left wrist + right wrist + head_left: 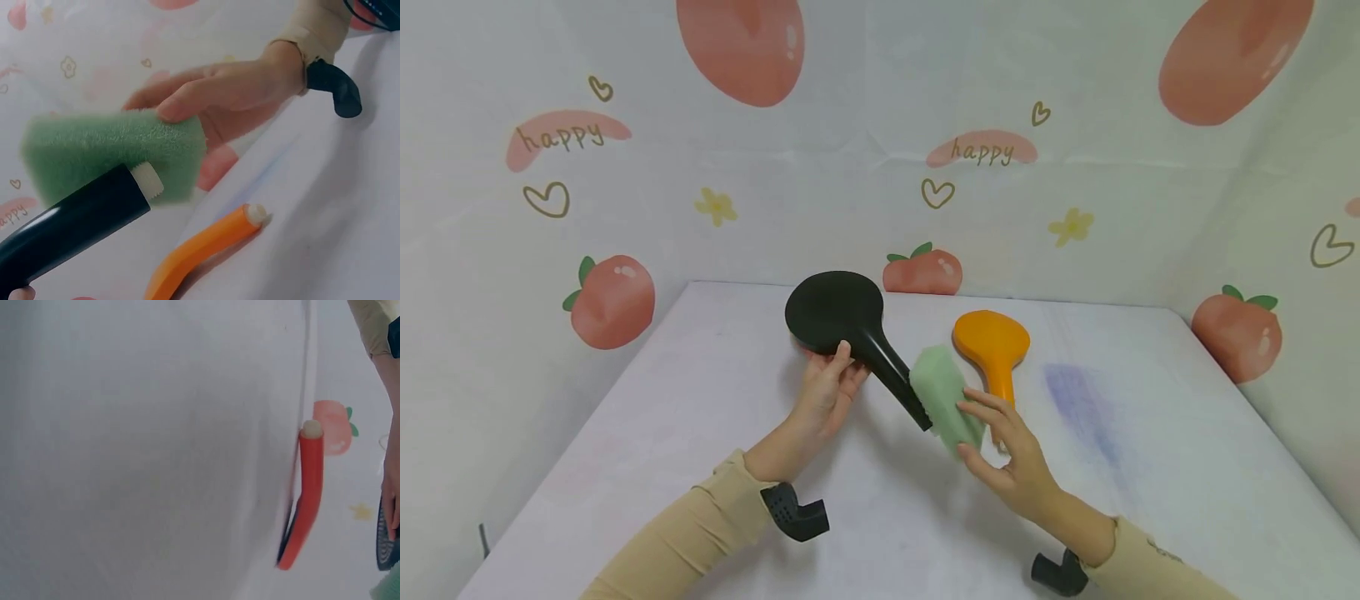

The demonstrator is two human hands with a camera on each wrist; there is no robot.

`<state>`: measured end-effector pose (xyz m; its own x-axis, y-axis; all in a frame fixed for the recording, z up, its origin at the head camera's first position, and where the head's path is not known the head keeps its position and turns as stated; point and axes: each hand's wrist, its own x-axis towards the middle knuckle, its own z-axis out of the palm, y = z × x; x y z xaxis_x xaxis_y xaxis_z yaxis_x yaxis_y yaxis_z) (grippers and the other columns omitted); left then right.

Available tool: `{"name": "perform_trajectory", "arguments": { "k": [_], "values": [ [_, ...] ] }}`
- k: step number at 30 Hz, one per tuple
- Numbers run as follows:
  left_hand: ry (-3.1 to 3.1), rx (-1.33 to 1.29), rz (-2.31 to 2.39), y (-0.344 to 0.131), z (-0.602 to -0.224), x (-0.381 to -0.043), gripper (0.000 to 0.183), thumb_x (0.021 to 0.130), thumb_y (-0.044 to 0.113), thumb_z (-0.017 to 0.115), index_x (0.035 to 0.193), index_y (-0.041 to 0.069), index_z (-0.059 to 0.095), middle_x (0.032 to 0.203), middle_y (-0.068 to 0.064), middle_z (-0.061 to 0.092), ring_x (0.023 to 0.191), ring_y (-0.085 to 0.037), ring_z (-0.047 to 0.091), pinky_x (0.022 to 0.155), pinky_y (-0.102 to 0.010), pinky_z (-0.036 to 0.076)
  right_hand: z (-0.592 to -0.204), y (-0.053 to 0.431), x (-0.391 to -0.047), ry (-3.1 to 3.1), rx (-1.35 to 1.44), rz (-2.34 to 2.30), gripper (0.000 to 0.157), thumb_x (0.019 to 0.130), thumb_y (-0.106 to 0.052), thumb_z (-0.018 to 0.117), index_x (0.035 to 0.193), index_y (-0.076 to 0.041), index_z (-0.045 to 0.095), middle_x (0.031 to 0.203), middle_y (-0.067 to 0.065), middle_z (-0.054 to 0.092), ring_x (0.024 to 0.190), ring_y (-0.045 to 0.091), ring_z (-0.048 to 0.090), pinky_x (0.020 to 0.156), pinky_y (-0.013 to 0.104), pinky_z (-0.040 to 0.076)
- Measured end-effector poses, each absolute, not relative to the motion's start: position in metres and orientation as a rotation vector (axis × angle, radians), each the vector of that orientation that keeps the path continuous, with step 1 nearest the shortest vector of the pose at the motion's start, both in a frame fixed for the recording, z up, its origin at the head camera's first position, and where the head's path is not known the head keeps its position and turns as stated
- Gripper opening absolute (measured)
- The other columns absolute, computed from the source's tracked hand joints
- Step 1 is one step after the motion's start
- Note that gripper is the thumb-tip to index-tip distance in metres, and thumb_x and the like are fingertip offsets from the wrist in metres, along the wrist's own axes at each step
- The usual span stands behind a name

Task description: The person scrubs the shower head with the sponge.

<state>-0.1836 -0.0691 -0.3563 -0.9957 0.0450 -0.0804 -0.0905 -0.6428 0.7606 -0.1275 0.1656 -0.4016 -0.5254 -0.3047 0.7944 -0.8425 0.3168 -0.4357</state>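
My left hand (827,396) holds a black shower head (837,310) by the lower edge of its round head, thumb on the smooth back and the other fingers beneath. Its handle slants down to the right, ending in a pale threaded tip (149,180) in the left wrist view. My right hand (1011,454) pinches a light green sponge (942,392) between thumb and fingers, beside the handle's lower end. The sponge appears to touch the handle there. In the right wrist view, only a corner of the sponge (389,586) shows.
An orange shower head (992,337) lies face down on the white table (700,400), just behind my right hand. A faint purple smear (1082,412) marks the tabletop to its right. A printed cloth (820,192) with fruit drawings hangs behind the table.
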Motion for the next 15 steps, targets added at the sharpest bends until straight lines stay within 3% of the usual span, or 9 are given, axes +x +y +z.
{"name": "perform_trajectory", "arguments": {
  "k": [5,9,15],
  "values": [
    [1.278,-0.078,2.796,-0.068,-0.352,-0.185,0.024,0.100,0.016,0.037,0.123,0.010,0.036,0.111,0.003,0.052,0.103,-0.013,0.055,0.102,-0.030,0.043,-0.406,0.167,-0.124,-2.209,0.854,1.558,0.040,0.088,0.008,0.051,0.127,0.003,0.045,0.125,-0.008,0.051,0.106,-0.002,0.054,0.083,0.014,0.050],
    [1.251,-0.065,2.813,-0.066,-0.349,-0.186,0.019,0.100,0.015,0.036,0.119,0.012,0.037,0.108,0.004,0.052,0.103,-0.014,0.054,0.109,-0.037,0.033,-0.407,0.166,-0.123,-2.255,0.816,1.812,0.033,0.096,0.004,0.039,0.129,0.005,0.036,0.123,-0.017,0.046,0.098,-0.002,0.058,0.079,0.018,0.053],
    [1.206,0.002,2.845,-0.064,-0.345,-0.185,0.017,0.099,0.015,0.040,0.116,0.014,0.038,0.103,0.005,0.054,0.099,-0.010,0.055,0.095,-0.025,0.049,-0.404,0.165,-0.121,-2.280,0.762,2.190,0.030,0.103,-0.014,0.030,0.132,-0.006,0.032,0.121,-0.012,0.046,0.100,0.001,0.058,0.082,0.020,0.054]
  ]
}}
